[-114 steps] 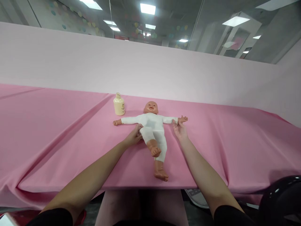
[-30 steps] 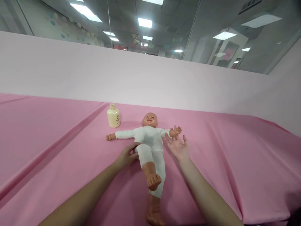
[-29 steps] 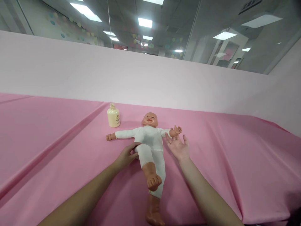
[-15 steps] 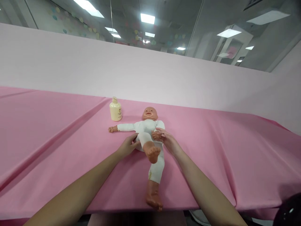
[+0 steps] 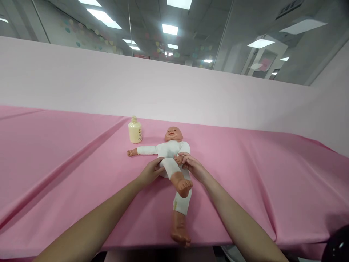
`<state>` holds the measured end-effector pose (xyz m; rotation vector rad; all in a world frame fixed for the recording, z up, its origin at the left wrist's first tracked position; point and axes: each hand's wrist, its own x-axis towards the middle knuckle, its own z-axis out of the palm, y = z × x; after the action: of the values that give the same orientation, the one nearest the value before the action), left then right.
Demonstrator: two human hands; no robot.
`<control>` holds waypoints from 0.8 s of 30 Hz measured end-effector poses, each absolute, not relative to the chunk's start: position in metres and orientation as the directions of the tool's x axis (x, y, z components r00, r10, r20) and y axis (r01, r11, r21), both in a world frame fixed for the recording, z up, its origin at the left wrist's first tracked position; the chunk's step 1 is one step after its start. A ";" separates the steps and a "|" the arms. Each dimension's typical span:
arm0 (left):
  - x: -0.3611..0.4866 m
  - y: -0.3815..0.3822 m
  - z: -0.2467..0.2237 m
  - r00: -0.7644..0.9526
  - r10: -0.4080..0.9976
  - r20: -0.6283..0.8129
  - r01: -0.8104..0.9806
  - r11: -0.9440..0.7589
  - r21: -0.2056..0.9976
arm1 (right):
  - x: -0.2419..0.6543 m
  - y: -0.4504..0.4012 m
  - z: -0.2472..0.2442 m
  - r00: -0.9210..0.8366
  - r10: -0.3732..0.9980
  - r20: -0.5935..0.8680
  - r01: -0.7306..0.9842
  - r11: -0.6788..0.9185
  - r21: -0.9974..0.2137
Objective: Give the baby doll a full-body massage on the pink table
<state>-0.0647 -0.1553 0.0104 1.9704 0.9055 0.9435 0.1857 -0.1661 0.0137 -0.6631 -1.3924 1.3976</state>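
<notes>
A baby doll (image 5: 170, 148) with a white cloth body lies on its back, head away from me, on the pink cover. Its leg on the left is raised and crosses over the other one. My left hand (image 5: 151, 171) grips that leg near the hip, thumb in front and fingers partly hidden behind it. At the doll's other side, my right hand (image 5: 193, 164) has its fingers closed around the doll's small hand (image 5: 179, 159), beside the belly.
A cream pump bottle (image 5: 135, 130) stands left of the doll's head. The pink cover (image 5: 68, 174) has long folds on both sides. Behind it rises a pale wall (image 5: 152, 91) with glass above. A dark shiny object (image 5: 337, 245) shows at the lower right corner.
The raised leg has swung slightly right and down, its foot now lower over the other leg. My left hand stays on it. The view has tilted up a little.
</notes>
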 end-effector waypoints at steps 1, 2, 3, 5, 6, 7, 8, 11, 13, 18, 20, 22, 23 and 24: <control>-0.064 -0.155 0.010 0.477 0.825 0.302 0.266 -0.463 0.846 | 0.185 -0.166 0.013 -0.341 0.901 0.269 -0.255 0.187 -0.949; -0.064 -0.155 0.010 0.478 0.825 0.302 0.265 -0.463 0.846 | 0.185 -0.166 0.014 -0.342 0.901 0.268 -0.270 0.179 -0.946; -0.064 -0.154 0.010 0.480 0.825 0.299 0.265 -0.461 0.847 | 0.186 -0.167 0.015 -0.340 0.903 0.263 -0.312 0.155 -0.937; -0.065 -0.153 0.010 0.493 0.819 0.293 0.263 -0.461 0.847 | 0.190 -0.167 0.018 -0.313 0.917 0.246 -0.449 0.085 -0.889; -0.066 -0.153 0.011 0.500 0.816 0.291 0.267 -0.465 0.844 | 0.193 -0.166 0.019 -0.284 0.930 0.236 -0.528 0.054 -0.848; -0.067 -0.153 0.012 0.508 0.812 0.286 0.276 -0.469 0.839 | 0.197 -0.166 0.021 -0.244 0.943 0.225 -0.600 0.035 -0.799; -0.068 -0.154 0.014 0.517 0.810 0.277 0.290 -0.470 0.833 | 0.201 -0.165 0.021 -0.197 0.957 0.213 -0.662 0.030 -0.749; -0.070 -0.159 0.022 0.534 0.810 0.241 0.331 -0.463 0.822 | 0.213 -0.160 0.020 -0.053 0.986 0.160 -0.756 0.065 -0.651; -0.071 -0.163 0.027 0.538 0.809 0.238 0.325 -0.459 0.827 | 0.220 -0.157 0.017 0.017 0.993 0.117 -0.766 0.088 -0.636; -0.070 -0.161 0.025 0.536 0.805 0.254 0.306 -0.465 0.831 | 0.225 -0.154 0.015 0.065 0.992 0.104 -0.735 0.118 -0.668; -0.070 -0.158 0.020 0.539 0.804 0.251 0.295 -0.460 0.838 | 0.220 -0.157 0.018 0.048 0.990 0.136 -0.699 0.131 -0.703; -0.070 -0.155 0.016 0.528 0.809 0.257 0.273 -0.448 0.851 | 0.212 -0.161 0.023 0.003 0.984 0.180 -0.650 0.138 -0.747; -0.069 -0.154 0.015 0.518 0.814 0.262 0.265 -0.444 0.856 | 0.208 -0.163 0.024 -0.031 0.978 0.204 -0.619 0.142 -0.773; -0.069 -0.153 0.014 0.511 0.818 0.263 0.264 -0.441 0.858 | 0.203 -0.165 0.025 -0.075 0.971 0.227 -0.578 0.143 -0.804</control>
<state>-0.0687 -0.1525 0.0144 1.9598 0.8861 0.8855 0.2033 -0.1647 0.0252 -0.5497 -0.9334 1.3913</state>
